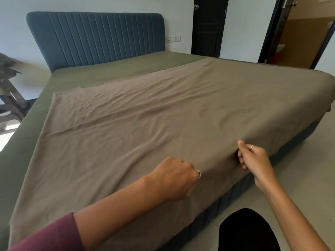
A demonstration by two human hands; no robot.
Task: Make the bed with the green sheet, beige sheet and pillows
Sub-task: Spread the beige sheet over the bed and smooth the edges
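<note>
The beige sheet (145, 115) lies spread over most of the bed, wrinkled, hanging over the near side edge. The green sheet (112, 69) covers the mattress beneath it and shows along the head end and the left side. My left hand (174, 178) sits near the bed's side edge with its fingers curled into the beige sheet. My right hand (253, 158) pinches the beige sheet at the edge, a little further toward the foot. No pillows are in view.
A blue-grey padded headboard (96, 37) stands against the wall. The dark bed base (226, 194) runs below the sheet's hem. Grey floor (299, 169) lies to the right, with a dark door (208, 26) and an open doorway (304, 37) behind. A dark chair frame (12, 98) stands left.
</note>
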